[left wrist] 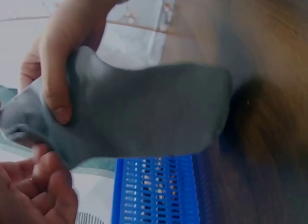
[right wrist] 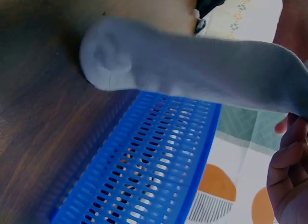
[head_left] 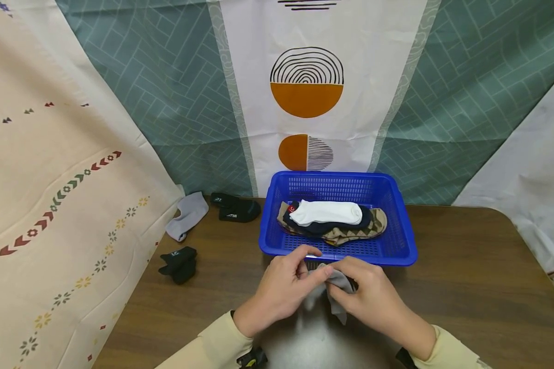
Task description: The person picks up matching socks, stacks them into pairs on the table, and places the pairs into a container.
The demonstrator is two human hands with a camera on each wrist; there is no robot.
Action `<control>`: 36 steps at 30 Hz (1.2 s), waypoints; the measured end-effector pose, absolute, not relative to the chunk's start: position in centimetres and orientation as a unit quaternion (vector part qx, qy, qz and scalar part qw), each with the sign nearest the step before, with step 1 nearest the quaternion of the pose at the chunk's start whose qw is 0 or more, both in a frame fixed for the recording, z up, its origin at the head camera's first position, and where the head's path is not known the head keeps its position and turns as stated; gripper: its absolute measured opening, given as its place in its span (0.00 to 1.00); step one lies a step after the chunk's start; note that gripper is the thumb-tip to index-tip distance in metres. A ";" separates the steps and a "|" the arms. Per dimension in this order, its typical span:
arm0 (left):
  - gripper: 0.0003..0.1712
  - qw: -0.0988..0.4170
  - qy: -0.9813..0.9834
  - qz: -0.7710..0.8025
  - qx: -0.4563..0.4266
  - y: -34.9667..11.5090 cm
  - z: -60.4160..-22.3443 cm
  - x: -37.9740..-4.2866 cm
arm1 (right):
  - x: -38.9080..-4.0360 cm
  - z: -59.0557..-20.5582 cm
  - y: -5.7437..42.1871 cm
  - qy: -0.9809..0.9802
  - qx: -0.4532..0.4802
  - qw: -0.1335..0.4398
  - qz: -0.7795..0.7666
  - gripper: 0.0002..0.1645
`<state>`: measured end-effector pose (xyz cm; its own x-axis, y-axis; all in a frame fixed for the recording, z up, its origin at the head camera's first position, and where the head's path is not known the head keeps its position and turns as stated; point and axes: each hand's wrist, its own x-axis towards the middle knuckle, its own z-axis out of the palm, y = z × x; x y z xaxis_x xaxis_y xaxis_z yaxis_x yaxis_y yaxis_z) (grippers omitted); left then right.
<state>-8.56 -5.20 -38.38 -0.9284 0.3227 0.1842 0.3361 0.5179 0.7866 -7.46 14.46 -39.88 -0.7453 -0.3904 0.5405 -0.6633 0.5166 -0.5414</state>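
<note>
A grey sock [head_left: 338, 302] hangs between my two hands, in front of the basket. My left hand [head_left: 281, 284] pinches its upper end, thumb on the fabric. My right hand [head_left: 371, 292] grips the same end from the other side, thumb and fingers round it. In the left wrist view the sock [left wrist: 149, 111] stretches sideways over the table. The right wrist view shows the sock's rounded end [right wrist: 110, 60] hanging free. Just beyond the hands stands a blue plastic basket [head_left: 337, 259], where white socks [head_left: 328, 212] lie on dark ones and brown patterned ones [head_left: 376, 225].
Left of the basket, black socks [head_left: 240, 210] and a light grey sock [head_left: 189, 215] lie near the table's back edge. Another black bundle [head_left: 180, 264] is closer, at the left. A patterned curtain [head_left: 184, 102] hangs behind the wooden table [head_left: 471, 277], with cloth at both sides.
</note>
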 end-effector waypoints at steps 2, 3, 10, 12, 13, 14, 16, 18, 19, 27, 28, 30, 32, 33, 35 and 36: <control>0.24 -0.010 -0.862 -0.470 -0.189 -5.1 -38.4 -8.6 | -7.4 -40.1 14.4 -0.851 0.318 0.172 0.380 0.18; 0.23 -0.018 -0.857 -0.479 -0.189 -5.0 -38.4 -8.7 | -7.4 -40.2 14.4 -0.849 0.323 0.164 0.385 0.18; 0.17 -0.015 -0.850 -0.486 -0.206 -5.2 -38.6 -8.7 | -7.5 -40.6 14.2 -0.818 0.378 0.103 0.422 0.27; 0.12 0.014 -0.845 -0.484 -0.226 -5.3 -38.7 -8.9 | -7.6 -40.7 14.3 -0.809 0.383 0.093 0.435 0.30; 0.10 0.027 -0.841 -0.485 -0.237 -5.3 -38.8 -8.9 | -7.6 -40.7 14.4 -0.804 0.382 0.096 0.446 0.30; 0.09 0.039 -0.837 -0.486 -0.249 -5.4 -38.8 -9.0 | -7.7 -40.8 14.5 -0.800 0.376 0.103 0.456 0.29; 0.09 0.055 -0.830 -0.486 -0.269 -5.5 -38.8 -9.1 | -7.9 -40.9 14.6 -0.791 0.360 0.131 0.477 0.28; 0.12 0.054 -0.826 -0.487 -0.279 -5.5 -38.6 -9.2 | -8.3 -41.0 14.6 -0.792 0.340 0.169 0.478 0.30; 0.14 0.049 -0.826 -0.486 -0.281 -5.6 -38.5 -9.2 | -8.4 -41.1 14.6 -0.799 0.327 0.183 0.471 0.32; 0.18 0.028 -0.836 -0.429 -0.341 -6.1 -37.7 -9.0 | -8.5 -40.9 14.7 -0.857 0.303 0.122 0.399 0.19; 0.17 0.026 -0.839 -0.417 -0.347 -6.1 -37.7 -9.0 | -8.4 -41.0 14.7 -0.857 0.308 0.118 0.395 0.13; 0.19 0.023 -0.850 -0.390 -0.353 -6.1 -37.6 -8.9 | -8.4 -41.1 14.7 -0.855 0.321 0.111 0.391 0.05; 0.21 0.012 -0.863 -0.364 -0.349 -6.1 -37.6 -8.9 | -8.4 -41.1 14.6 -0.856 0.333 0.115 0.379 0.06; 0.22 0.005 -0.868 -0.355 -0.347 -6.1 -37.6 -8.9 | -8.4 -41.0 14.6 -0.857 0.339 0.118 0.370 0.07; 0.22 -0.010 -0.872 -0.346 -0.346 -6.2 -37.7 -9.1 | -8.5 -41.0 14.5 -0.856 0.353 0.126 0.355 0.09; 0.20 -0.017 -0.872 -0.345 -0.346 -6.2 -37.7 -9.2 | -8.5 -41.0 14.4 -0.855 0.360 0.127 0.350 0.10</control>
